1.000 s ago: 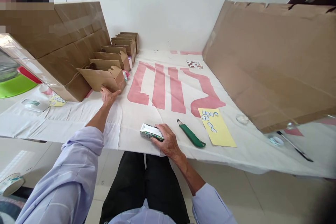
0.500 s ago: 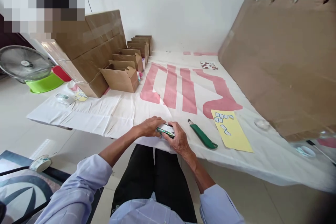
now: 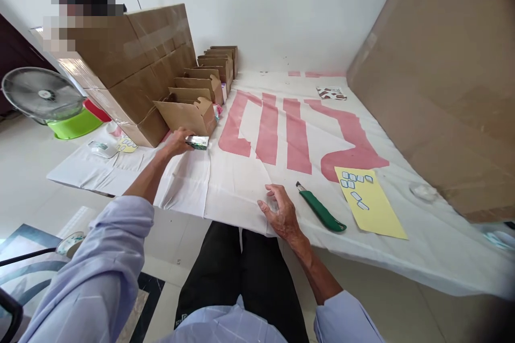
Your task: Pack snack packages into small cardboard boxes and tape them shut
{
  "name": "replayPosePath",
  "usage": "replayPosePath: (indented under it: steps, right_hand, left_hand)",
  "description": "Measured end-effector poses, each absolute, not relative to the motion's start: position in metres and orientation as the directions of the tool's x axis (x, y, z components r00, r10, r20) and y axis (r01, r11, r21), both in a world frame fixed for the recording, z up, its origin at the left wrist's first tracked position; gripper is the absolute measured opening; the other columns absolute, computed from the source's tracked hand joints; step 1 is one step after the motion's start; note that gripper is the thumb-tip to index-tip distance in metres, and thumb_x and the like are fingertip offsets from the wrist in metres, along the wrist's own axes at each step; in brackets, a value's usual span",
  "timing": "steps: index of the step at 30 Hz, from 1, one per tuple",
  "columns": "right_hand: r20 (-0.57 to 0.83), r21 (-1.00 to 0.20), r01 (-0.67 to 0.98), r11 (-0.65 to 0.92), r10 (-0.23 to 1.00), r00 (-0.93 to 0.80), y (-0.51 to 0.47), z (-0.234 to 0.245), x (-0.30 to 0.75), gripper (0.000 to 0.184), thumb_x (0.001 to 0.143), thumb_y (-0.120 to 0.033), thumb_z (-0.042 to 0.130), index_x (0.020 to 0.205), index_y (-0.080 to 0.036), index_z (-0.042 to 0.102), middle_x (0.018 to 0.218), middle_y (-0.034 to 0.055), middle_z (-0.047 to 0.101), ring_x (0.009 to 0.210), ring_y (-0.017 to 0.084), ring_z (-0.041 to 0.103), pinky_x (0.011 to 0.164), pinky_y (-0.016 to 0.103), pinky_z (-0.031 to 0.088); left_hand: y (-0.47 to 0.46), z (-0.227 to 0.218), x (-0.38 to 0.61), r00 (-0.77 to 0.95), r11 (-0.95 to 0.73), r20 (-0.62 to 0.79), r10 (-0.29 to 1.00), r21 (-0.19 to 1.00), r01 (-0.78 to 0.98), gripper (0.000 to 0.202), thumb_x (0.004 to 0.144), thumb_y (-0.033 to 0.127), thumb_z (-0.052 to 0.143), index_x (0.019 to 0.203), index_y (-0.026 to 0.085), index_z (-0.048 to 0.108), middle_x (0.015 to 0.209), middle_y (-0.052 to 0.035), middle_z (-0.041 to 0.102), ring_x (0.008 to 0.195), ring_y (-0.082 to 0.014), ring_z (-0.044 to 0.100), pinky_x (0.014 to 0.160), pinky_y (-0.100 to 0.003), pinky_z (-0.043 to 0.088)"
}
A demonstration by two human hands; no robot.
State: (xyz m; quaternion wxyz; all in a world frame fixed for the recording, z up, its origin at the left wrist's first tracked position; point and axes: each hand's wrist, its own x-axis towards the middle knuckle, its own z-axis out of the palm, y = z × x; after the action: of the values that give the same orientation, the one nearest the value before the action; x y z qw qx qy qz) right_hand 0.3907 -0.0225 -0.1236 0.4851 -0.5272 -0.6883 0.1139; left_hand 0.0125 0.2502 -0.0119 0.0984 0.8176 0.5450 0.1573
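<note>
My left hand [image 3: 177,142] is stretched out to the left and holds a small green and white packet [image 3: 197,142], just in front of the nearest open cardboard box [image 3: 187,115]. That box heads a row of small open boxes [image 3: 213,72] running back to the wall. Near the front edge of the white cloth [image 3: 249,182] my right hand [image 3: 281,211] rests open, fingers loosely spread, holding nothing. A green utility knife [image 3: 319,208] lies just right of it.
A yellow sticker sheet [image 3: 368,201] lies right of the knife. A large taped carton [image 3: 132,69] stands behind the small boxes, a big cardboard sheet [image 3: 442,80] leans at the right. A fan [image 3: 40,94], a green basin [image 3: 74,124] and a tape roll [image 3: 69,244] sit at left. Another person is behind the carton.
The packet passed from both hands at the front edge into my left hand, which carried it out to the nearest small box. My right hand let go and stayed by the edge.
</note>
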Motion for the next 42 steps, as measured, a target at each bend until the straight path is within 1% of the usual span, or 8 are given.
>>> replayPosePath:
  steps: [8,13,18,23,26,32,37,42]
  right_hand:
    - [0.536,-0.636,0.654,0.410,0.844,-0.009,-0.024,-0.122,0.385,0.034,0.104,-0.041,0.067,0.133,-0.025,0.067,0.126,0.0123,0.071,0.103,0.028,0.074,0.094,0.046,0.066]
    - [0.573,-0.526,0.722,0.449,0.814,-0.089,-0.028,-0.119,0.383,0.025,0.105,-0.035,0.066,0.126,-0.023,0.072,0.122,0.0129,0.073,0.114,0.030,0.071,0.101,0.046,0.063]
    - [0.635,-0.404,0.858,0.317,0.772,0.014,-0.050,-0.115,0.415,0.020,0.108,-0.029,0.059,0.120,-0.022,0.073,0.117,0.0132,0.074,0.111,0.031,0.067,0.102,0.050,0.058]
    - [0.501,-0.377,0.926,0.002,0.841,0.202,-0.076,-0.113,0.454,0.027,0.102,-0.029,0.065,0.127,-0.022,0.073,0.127,0.0167,0.071,0.118,0.036,0.062,0.101,0.053,0.055]
    - [0.440,-0.368,0.928,-0.049,0.870,0.220,-0.081,-0.115,0.470,0.030,0.100,-0.030,0.067,0.128,-0.021,0.073,0.128,0.0171,0.070,0.118,0.036,0.061,0.100,0.051,0.055]
    - [0.557,-0.326,0.934,-0.149,0.768,0.317,-0.096,-0.118,0.520,0.024,0.104,-0.031,0.060,0.120,-0.020,0.076,0.126,0.0165,0.072,0.118,0.034,0.060,0.101,0.048,0.053]
    - [0.499,-0.298,0.921,-0.249,0.782,0.373,-0.118,-0.134,0.550,0.022,0.105,-0.034,0.060,0.112,-0.019,0.075,0.121,0.0169,0.074,0.114,0.033,0.059,0.098,0.045,0.052]
    - [0.509,-0.350,0.902,-0.252,0.757,0.409,-0.119,-0.143,0.550,0.022,0.104,-0.033,0.057,0.110,-0.020,0.075,0.124,0.0172,0.073,0.116,0.033,0.059,0.098,0.045,0.052]
  left_hand:
    - [0.259,-0.039,0.013,-0.019,-0.058,0.198,0.980,0.378,0.924,0.059,0.082,0.018,0.089,0.136,0.013,0.067,0.142,-0.0161,0.057,0.129,-0.0324,0.058,0.115,-0.050,0.049]
    - [0.233,-0.045,0.027,-0.157,0.060,0.204,0.966,0.415,0.908,0.067,0.085,0.030,0.090,0.141,0.009,0.058,0.152,-0.0264,0.048,0.138,-0.0439,0.055,0.118,-0.064,0.047]
    - [0.188,-0.058,0.038,0.044,-0.181,0.329,0.943,0.399,0.899,0.049,0.090,0.037,0.080,0.131,0.017,0.062,0.147,-0.0213,0.057,0.141,-0.0403,0.055,0.120,-0.056,0.049]
    - [0.125,-0.084,0.064,0.260,-0.426,0.393,0.882,0.431,0.795,0.035,0.094,0.045,0.069,0.120,0.022,0.069,0.133,-0.0166,0.067,0.129,-0.0375,0.066,0.116,-0.053,0.054]
    - [0.090,-0.095,0.090,0.351,-0.509,0.384,0.854,0.476,0.717,0.032,0.095,0.048,0.065,0.114,0.023,0.072,0.131,-0.0153,0.070,0.125,-0.0364,0.069,0.115,-0.054,0.056]
    - [0.044,-0.112,0.128,0.391,-0.538,0.374,0.841,0.491,0.685,0.036,0.097,0.049,0.061,0.116,0.023,0.078,0.142,-0.0160,0.071,0.131,-0.0382,0.068,0.114,-0.054,0.058]
    - [0.027,-0.129,0.134,0.412,-0.519,0.325,0.851,0.403,0.754,0.035,0.099,0.045,0.062,0.121,0.024,0.079,0.146,-0.0169,0.071,0.135,-0.0409,0.067,0.106,-0.056,0.060]
    - [0.019,-0.130,0.138,0.407,-0.519,0.346,0.845,0.354,0.778,0.032,0.100,0.042,0.063,0.121,0.025,0.079,0.147,-0.0173,0.070,0.138,-0.0407,0.065,0.108,-0.057,0.057]
